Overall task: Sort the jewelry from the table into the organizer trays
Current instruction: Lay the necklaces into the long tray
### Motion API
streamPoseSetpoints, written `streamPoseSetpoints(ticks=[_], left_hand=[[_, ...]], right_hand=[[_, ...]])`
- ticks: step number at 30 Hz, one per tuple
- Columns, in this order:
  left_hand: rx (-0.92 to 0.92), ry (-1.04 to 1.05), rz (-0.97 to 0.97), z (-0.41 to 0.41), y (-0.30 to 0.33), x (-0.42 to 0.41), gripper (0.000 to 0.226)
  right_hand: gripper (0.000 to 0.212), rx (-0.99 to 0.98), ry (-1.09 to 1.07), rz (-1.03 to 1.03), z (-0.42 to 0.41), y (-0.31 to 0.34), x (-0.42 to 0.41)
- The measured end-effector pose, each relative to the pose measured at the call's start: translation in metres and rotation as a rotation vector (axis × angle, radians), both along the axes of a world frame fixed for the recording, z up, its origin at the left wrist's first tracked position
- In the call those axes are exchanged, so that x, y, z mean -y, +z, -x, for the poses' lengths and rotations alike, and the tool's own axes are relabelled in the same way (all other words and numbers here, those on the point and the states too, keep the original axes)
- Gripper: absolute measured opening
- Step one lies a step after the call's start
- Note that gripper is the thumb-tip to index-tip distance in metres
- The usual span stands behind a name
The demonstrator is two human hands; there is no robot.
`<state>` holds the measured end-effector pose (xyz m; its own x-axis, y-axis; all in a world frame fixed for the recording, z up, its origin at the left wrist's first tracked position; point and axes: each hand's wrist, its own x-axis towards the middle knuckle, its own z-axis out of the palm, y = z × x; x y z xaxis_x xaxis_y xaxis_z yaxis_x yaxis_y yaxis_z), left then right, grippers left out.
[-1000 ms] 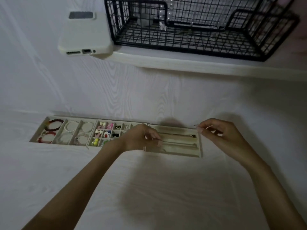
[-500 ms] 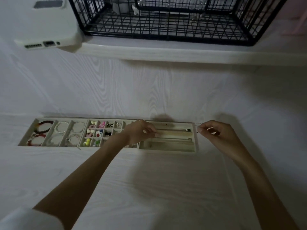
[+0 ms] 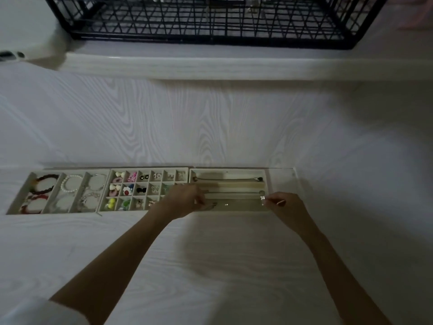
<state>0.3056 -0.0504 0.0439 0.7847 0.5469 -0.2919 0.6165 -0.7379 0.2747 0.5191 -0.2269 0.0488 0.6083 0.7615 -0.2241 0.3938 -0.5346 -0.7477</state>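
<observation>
Your left hand [image 3: 185,200] and right hand [image 3: 284,205] each pinch an end of the necklace [image 3: 226,204]. Keep it taut and lower it straight into the tray's [image 3: 267,184] near slot.

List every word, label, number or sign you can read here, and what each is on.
None: no legible text anywhere.
Organizer trays, wire basket and table: no print visible.
Phone case at left edge: blurred, nothing readable.
</observation>
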Motion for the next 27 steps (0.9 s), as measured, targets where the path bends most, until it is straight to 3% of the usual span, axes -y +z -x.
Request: streamPoseSetpoints(ticks=[4,12,27], left_hand=[[-0.065,-0.034,-0.152,-0.001,-0.005,0.002,0.02],[-0.12,-0.004,-0.191,-0.005,-0.012,0.0,0.02],[-0.137,0.05,-0.112,-0.004,-0.011,-0.012,0.02]], right_hand=[[0.014,0.061,0.011,0.125,0.004,-0.024,-0.004],[0.024,0.236,-0.002,0.393,-0.001,-0.035,-0.025],[0.015,0.185,0.02,0.423,-0.005,-0.032,-0.036]])
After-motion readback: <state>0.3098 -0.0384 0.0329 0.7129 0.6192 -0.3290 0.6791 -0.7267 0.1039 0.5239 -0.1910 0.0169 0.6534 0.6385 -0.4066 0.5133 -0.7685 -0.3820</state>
